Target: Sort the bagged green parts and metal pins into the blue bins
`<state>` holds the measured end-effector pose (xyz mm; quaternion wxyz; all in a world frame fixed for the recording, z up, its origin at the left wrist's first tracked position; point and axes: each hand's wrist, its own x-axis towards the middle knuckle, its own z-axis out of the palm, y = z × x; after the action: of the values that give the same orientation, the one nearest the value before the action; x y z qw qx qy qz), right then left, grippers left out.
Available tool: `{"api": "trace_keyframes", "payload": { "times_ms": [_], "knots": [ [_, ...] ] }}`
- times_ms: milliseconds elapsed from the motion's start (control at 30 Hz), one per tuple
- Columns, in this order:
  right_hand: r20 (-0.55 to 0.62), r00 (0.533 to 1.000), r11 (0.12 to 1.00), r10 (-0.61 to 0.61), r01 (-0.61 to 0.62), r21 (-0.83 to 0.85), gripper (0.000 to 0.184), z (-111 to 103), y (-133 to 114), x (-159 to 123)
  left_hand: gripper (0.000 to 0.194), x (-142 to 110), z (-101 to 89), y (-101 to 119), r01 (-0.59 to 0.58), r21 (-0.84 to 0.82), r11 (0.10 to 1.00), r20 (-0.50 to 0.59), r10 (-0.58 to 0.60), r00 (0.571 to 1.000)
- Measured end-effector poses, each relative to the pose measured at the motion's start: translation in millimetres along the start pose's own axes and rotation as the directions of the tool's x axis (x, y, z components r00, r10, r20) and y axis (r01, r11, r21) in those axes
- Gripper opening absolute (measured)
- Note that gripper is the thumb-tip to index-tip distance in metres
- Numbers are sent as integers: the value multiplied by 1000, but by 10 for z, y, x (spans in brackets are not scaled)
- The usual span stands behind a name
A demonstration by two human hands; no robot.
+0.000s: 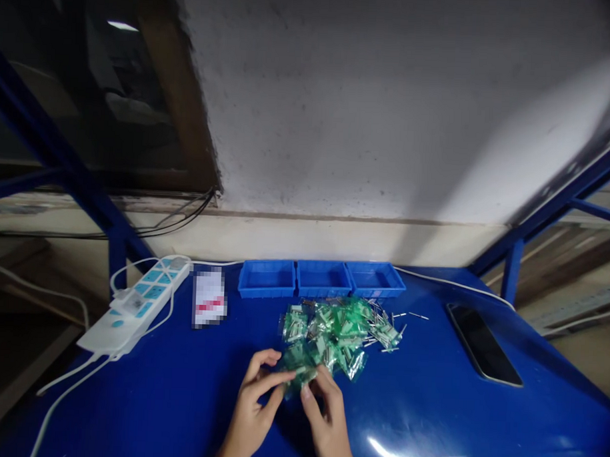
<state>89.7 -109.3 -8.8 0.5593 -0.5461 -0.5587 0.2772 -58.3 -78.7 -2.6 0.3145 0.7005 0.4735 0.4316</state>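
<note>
In front of me, both hands are at a small clear green plastic bag (296,378) with pale pieces inside. My left hand (259,393) pinches its left side between thumb and index finger, the other fingers curled. Thumb and fingers of my right hand (325,406) close on its right edge. Just beyond lies a pile of similar green bags (339,333) holding light pieces and metal pins. Loose thin metal pins (381,328) are scattered at the pile's right side. The contents of the bag in my hands are partly hidden by my fingers.
Three blue bins (323,280) stand in a row at the back of the blue table (179,397). On the left lie a white power strip (137,306) with cables and a blurred card (210,297). A dark phone (484,345) rests on the right. Blue frame posts flank the table.
</note>
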Motion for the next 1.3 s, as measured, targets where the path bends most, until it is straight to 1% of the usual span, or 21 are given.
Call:
{"api": "trace_keyframes", "payload": {
  "times_ms": [100,167,233,300,400,433,500,567,600,667,733,767,833,933,1000,1067,1100,1133,1200,1233,1300],
  "knots": [
    [-52,990,990,131,-128,63,27,-9,16,18,23,-3,5,53,-13,74,997,62,8,998],
    [-10,993,992,115,-114,49,26,-33,9,36,23,-3,0,91,17,58,998,98,-23,995],
    [43,999,1000,4,-4,-6,27,-67,-12,50,28,-10,-13,106,89,-19,996,128,-86,988],
    [109,986,989,-127,134,-65,31,-102,-47,60,33,-24,-23,99,184,-111,977,110,-172,979],
    [192,942,950,-275,298,-98,38,-138,-117,84,38,-34,-21,103,318,-233,919,51,-315,948],
    [223,925,938,-306,333,-93,41,-146,-141,96,38,-28,-17,119,349,-269,898,69,-343,937],
    [283,897,924,-339,374,-80,46,-158,-177,123,33,5,-19,167,370,-311,875,122,-349,929],
    [308,888,918,-341,385,-93,47,-166,-194,147,28,71,-53,211,327,-304,895,100,-311,945],
    [302,895,920,-329,375,-111,45,-169,-196,155,26,120,-87,221,292,-281,914,44,-291,956],
    [270,921,931,-282,330,-155,38,-174,-191,160,25,259,-192,219,214,-208,955,-134,-244,961],
    [236,943,941,-234,281,-188,32,-176,-180,142,25,456,-333,204,153,-115,981,-310,-182,933],
    [217,952,945,-217,261,-197,29,-176,-170,122,25,573,-407,202,105,-71,992,-388,-124,913],
    [156,968,952,-194,225,-210,24,-176,-132,56,25,826,-545,224,9,2,1000,-500,-7,866],
    [26,985,951,-173,174,-254,19,-196,-2,-80,26,1183,-703,317,-91,113,989,-578,140,804],
    [-68,980,932,-189,157,-327,16,-233,121,-157,23,1370,-772,383,-145,225,964,-598,254,760],
    [-157,964,907,-216,139,-397,14,-282,231,-196,19,1506,-808,416,-173,355,919,-586,363,724],
    [-185,957,898,-224,129,-421,14,-306,271,-201,19,1552,-809,413,-176,420,890,-559,407,722],
    [-197,954,890,-227,121,-441,15,-327,297,-198,19,1577,-796,395,-170,481,860,-511,433,742],
    [-164,960,869,-228,125,-479,15,-355,310,-178,22,1553,-721,323,-135,602,787,-359,418,834],
    [-133,964,856,-230,135,-499,14,-364,303,-167,25,1499,-661,273,-117,653,748,-267,373,889],
    [-90,969,835,-231,150,-530,13,-371,273,-152,33,1318,-507,162,-78,686,723,-172,265,949]
  ]
}}
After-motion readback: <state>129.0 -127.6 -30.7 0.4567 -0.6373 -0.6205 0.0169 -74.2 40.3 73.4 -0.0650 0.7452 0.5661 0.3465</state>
